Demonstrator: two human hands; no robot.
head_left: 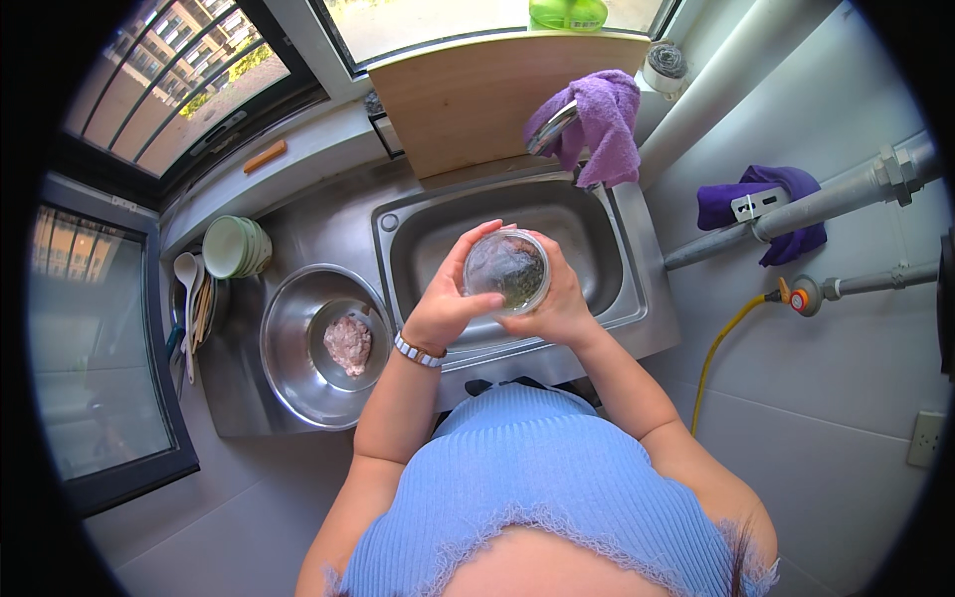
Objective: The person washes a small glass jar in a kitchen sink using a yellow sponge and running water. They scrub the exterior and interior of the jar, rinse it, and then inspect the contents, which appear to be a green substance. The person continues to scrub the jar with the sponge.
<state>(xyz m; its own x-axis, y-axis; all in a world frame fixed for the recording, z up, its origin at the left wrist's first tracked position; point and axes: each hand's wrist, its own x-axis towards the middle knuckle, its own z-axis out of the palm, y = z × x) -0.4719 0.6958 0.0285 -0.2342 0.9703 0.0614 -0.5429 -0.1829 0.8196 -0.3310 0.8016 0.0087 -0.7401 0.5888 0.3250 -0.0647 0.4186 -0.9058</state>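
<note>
A round clear plastic container (507,270) with dark green contents is held up in front of me, above the stainless-steel sink (448,216). My left hand (451,287) wraps its left side, the thumb lying across the near rim. On the other side my right hand (550,295) cups the container, its fingers partly hidden. What exactly is inside cannot be made out. To the left of the sink stands a wide stainless-steel bowl (287,351) with a lump of pale pink minced meat (348,345) at its bottom.
Stacked green bowls (227,248) and a utensil holder with a white spoon (186,272) stand at the counter's left. A purple cloth (608,127) drapes over the faucet (552,128). Behind the sink leans a wooden board (477,104). An open window sash (104,343) juts in at left.
</note>
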